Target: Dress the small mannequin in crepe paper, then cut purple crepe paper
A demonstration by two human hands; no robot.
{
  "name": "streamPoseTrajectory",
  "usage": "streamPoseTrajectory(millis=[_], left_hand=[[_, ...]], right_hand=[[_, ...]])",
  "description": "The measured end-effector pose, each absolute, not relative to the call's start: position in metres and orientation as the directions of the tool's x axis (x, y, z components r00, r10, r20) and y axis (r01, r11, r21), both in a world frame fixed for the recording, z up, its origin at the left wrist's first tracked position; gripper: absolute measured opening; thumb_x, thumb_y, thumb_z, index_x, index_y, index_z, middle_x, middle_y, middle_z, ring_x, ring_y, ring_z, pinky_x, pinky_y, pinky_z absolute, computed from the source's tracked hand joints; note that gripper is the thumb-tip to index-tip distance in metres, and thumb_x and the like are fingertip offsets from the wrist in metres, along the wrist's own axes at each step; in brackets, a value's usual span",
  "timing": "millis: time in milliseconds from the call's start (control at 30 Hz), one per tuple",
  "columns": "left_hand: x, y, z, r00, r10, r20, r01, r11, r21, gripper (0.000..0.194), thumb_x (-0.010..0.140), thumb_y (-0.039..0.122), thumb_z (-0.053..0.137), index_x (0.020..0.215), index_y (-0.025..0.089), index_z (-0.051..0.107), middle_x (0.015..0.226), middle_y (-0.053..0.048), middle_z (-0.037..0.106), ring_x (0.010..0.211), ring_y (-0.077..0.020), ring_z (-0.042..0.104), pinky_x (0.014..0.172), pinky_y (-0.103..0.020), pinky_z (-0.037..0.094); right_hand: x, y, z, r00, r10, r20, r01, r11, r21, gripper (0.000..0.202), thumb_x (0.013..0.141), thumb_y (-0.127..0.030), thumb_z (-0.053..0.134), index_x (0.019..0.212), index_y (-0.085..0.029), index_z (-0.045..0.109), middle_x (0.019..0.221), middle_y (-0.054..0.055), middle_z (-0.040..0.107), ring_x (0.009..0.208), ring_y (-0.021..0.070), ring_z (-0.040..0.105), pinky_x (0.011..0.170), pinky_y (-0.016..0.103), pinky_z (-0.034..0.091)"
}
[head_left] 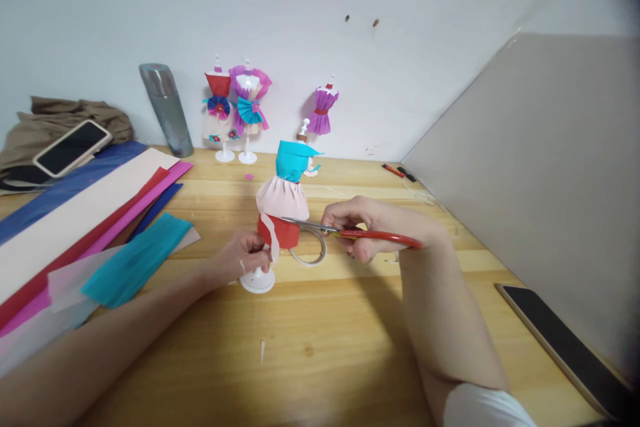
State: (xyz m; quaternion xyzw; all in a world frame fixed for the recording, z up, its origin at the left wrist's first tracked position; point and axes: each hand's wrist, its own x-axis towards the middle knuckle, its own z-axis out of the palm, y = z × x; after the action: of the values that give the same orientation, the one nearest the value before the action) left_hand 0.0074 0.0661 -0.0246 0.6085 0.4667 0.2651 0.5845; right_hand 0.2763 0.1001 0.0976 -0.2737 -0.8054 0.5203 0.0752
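Observation:
A small dress form (pixel 287 233) stands on a round white base, dressed in a turquoise top (pixel 291 161), a gathered pale pink skirt (pixel 283 199) and a red layer beneath. My left hand (pixel 245 255) is closed around its stand, just under the red layer. A narrow pale pink strip (pixel 273 237) hangs from the skirt's hem down by my left thumb. My right hand (pixel 361 223) grips red-handled scissors (pixel 375 235), whose blades point left and lie along the pink hem. Whether the blades are on the paper is too fine to tell.
Behind stand several dressed miniature forms (pixel 247 110) and a grey bottle (pixel 167 110). Coloured crepe paper sheets (pixel 135 267) spread at left, near a phone (pixel 73 148) on brown cloth. A tape roll (pixel 323 255) lies behind the form. Another phone (pixel 560 347) lies at right by the grey panel (pixel 540 147).

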Motion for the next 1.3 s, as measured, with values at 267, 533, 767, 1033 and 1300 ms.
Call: streamPoseTrajectory(millis=[267,533,767,1033,1300], left_hand=[[0.007,0.064,-0.020,0.426,0.877,-0.222,0.263,0.115,0.958,0.018,0.073,0.017,0.061,0.055,0.013,0.060,0.057,-0.001,0.060,0.052,-0.0096,0.047,0.050,-0.022,0.031],[0.006,0.068,-0.030,0.442,0.868,-0.228,0.284,0.106,0.953,0.025,0.075,0.030,0.066,0.058,0.013,0.061,0.057,-0.003,0.060,0.051,-0.0094,0.047,0.050,-0.021,0.032],[0.004,0.069,-0.032,0.459,0.862,-0.216,0.301,0.077,0.950,0.032,0.074,0.041,0.067,0.059,0.014,0.061,0.059,-0.003,0.060,0.053,-0.0098,0.048,0.050,-0.021,0.033],[0.004,0.069,-0.035,0.471,0.862,-0.190,0.260,0.070,0.963,0.025,0.072,0.034,0.067,0.060,0.013,0.063,0.059,-0.004,0.061,0.053,-0.0103,0.048,0.050,-0.022,0.033],[0.005,0.069,-0.030,0.479,0.861,-0.171,0.242,0.058,0.968,0.024,0.070,0.035,0.066,0.058,0.014,0.061,0.056,-0.003,0.060,0.049,-0.0087,0.043,0.048,-0.021,0.031]], right_hand=[[0.276,0.101,0.096,-0.835,0.528,-0.157,0.369,0.326,-0.870,0.057,0.067,-0.065,0.078,0.085,-0.016,0.055,0.061,-0.007,0.046,0.052,0.0072,0.034,0.046,0.021,0.027],[0.276,0.102,0.096,-0.841,0.513,-0.173,0.378,0.329,-0.865,0.059,0.066,-0.068,0.078,0.084,-0.017,0.054,0.060,-0.008,0.042,0.053,0.0067,0.029,0.048,0.022,0.023],[0.275,0.103,0.095,-0.850,0.502,-0.162,0.361,0.329,-0.873,0.057,0.067,-0.066,0.078,0.084,-0.017,0.054,0.061,-0.008,0.041,0.053,0.0068,0.029,0.048,0.022,0.024],[0.276,0.103,0.096,-0.827,0.528,-0.193,0.421,0.353,-0.835,0.062,0.064,-0.072,0.076,0.085,-0.016,0.058,0.060,-0.007,0.044,0.052,0.0070,0.033,0.047,0.022,0.026],[0.276,0.102,0.097,-0.800,0.559,-0.220,0.459,0.333,-0.824,0.062,0.062,-0.073,0.076,0.083,-0.017,0.058,0.058,-0.008,0.041,0.050,0.0068,0.031,0.046,0.022,0.023]])
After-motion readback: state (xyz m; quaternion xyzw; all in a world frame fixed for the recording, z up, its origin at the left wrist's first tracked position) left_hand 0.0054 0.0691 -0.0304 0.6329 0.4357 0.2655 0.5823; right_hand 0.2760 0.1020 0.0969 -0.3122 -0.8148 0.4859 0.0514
